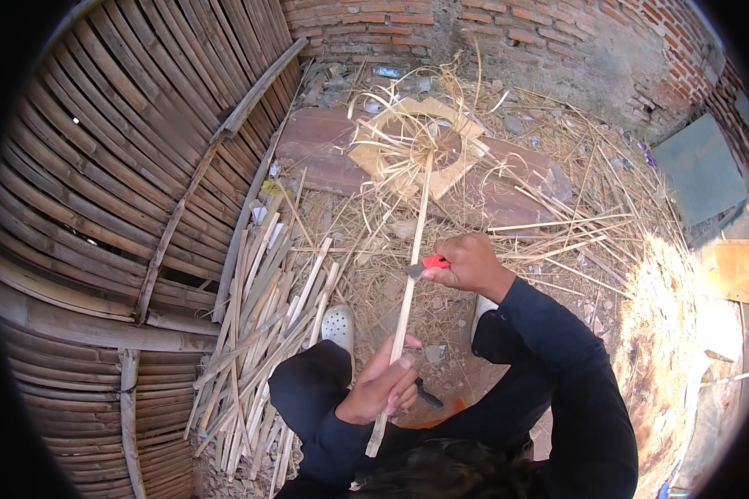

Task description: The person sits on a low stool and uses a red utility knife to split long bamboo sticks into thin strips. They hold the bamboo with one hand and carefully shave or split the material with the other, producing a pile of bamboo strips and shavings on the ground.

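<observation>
My left hand [383, 387] grips the near end of a long pale bamboo strip [414, 241] that runs away from me toward a wooden board with a round hole [395, 137]. My right hand [468, 262] holds a small knife with a red handle [427, 264], its blade against the strip about midway along. Thin curled shavings [404, 154] hang around the strip's far end over the board. My legs in dark trousers sit below, with a white clog [339, 326] on my left foot.
A pile of split bamboo sticks [262, 333] lies at my left. A woven bamboo wall [116, 208] curves along the left side. A brick wall [508, 33] stands at the back. Dry straw and shavings [574, 224] cover the ground at right.
</observation>
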Demonstrator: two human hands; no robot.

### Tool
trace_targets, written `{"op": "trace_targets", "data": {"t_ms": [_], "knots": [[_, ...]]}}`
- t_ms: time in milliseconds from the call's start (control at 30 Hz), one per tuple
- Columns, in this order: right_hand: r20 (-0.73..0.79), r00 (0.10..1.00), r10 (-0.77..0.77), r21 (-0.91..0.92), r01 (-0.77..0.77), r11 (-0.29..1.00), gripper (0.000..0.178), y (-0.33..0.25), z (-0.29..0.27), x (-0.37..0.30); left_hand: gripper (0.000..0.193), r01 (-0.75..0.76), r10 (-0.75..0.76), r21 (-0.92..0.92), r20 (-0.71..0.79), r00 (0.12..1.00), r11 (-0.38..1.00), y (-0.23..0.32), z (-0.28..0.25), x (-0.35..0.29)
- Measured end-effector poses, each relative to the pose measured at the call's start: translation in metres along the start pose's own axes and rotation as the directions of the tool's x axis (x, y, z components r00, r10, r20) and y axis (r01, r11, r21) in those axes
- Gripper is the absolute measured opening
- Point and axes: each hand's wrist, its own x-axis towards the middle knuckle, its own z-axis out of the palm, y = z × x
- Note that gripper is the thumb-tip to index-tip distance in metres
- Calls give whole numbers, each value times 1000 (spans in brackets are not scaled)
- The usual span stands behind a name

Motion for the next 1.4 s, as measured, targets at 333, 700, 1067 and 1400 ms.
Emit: {"op": "trace_targets", "data": {"t_ms": [333,700,1067,1400], "knots": [[-50,993,108,32,-106,994,60,-11,3,0,26,-10,9,58,21,1000,998,-1,-2,-3],[-81,991,106,-35,-109,993,61,8,3,-3,25,6,-10,77,56,998,997,-1,-1,-5],[-189,718,670,168,-649,742,84,130,5,6,23,72,-86,253,42,995,965,-10,6,10],[443,887,133,215,-249,944,58,-1,-39,-5,21,-174,246,322,-197,949,931,-4,1,14]]}}
